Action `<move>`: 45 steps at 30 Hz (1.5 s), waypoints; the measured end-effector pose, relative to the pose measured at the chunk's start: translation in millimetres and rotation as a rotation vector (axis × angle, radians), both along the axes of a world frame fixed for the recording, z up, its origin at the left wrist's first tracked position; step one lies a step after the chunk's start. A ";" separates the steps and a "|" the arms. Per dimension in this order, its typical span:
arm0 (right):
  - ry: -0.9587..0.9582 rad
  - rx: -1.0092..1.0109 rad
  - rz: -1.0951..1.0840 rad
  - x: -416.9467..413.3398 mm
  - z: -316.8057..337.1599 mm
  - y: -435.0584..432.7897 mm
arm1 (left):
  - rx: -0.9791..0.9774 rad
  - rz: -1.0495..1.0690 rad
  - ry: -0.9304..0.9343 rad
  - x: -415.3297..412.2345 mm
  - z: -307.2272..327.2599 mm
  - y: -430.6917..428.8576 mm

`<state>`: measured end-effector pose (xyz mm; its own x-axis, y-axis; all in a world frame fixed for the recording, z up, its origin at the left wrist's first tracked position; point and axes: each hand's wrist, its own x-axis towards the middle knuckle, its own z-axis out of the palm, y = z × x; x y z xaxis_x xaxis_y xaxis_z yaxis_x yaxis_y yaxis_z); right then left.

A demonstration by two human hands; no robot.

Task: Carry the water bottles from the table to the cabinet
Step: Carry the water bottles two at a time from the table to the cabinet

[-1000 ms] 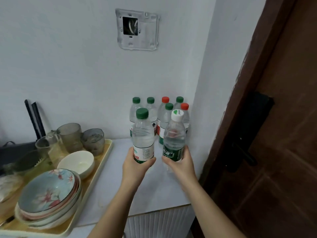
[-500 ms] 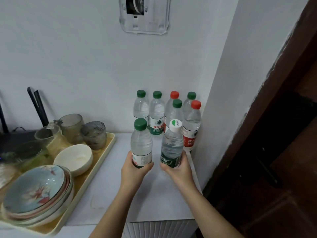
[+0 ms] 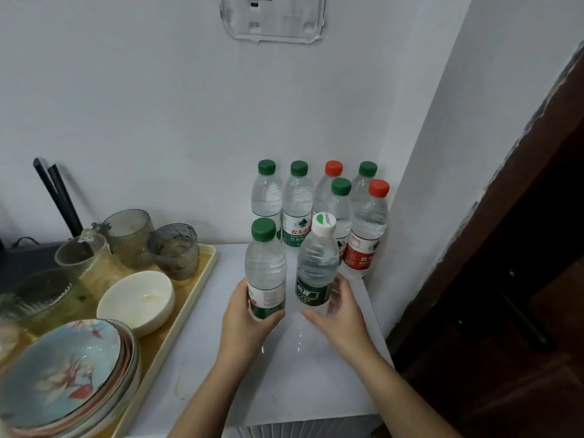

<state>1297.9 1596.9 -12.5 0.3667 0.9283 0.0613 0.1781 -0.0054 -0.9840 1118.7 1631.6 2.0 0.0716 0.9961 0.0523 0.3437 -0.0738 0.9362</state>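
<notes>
Clear plastic fills the middle of the frame: the left hand (image 3: pixel 245 314) is wrapped around a green-capped bottle (image 3: pixel 265 270), the right hand (image 3: pixel 339 314) around a white-capped bottle (image 3: pixel 316 270), both upright above the white cabinet top (image 3: pixel 316 374). Six more bottles (image 3: pixel 322 210) stand behind them in the corner. A tray (image 3: pixel 196 279) of dishes sits lower left.

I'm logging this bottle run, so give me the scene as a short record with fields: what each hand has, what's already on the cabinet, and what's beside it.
left hand: gripping a green-capped bottle, upright
right hand: gripping a white-capped bottle, tilted slightly
standing bottles: six in the wall corner, four green caps, two red caps
surface: white cabinet top
to the left: yellow tray holding a white bowl, glass cups and stacked plates
</notes>
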 end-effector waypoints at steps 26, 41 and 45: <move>-0.418 -0.049 -0.217 -17.6 5.3 78.1 | 0.044 -0.008 0.095 18.1 1.7 93.7; -0.583 -0.205 -0.196 -10.2 25.8 61.2 | -0.022 -0.160 -0.060 8.0 12.6 108.3; -0.619 -0.267 -0.141 -3.7 35.5 67.3 | -0.101 -0.319 -0.163 14.8 20.9 122.0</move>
<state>1294.2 1664.2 23.1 0.4566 0.8866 0.0742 0.6865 -0.2981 -0.6632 1133.4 1753.7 22.8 0.3786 0.9255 -0.0090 0.1637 -0.0574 0.9848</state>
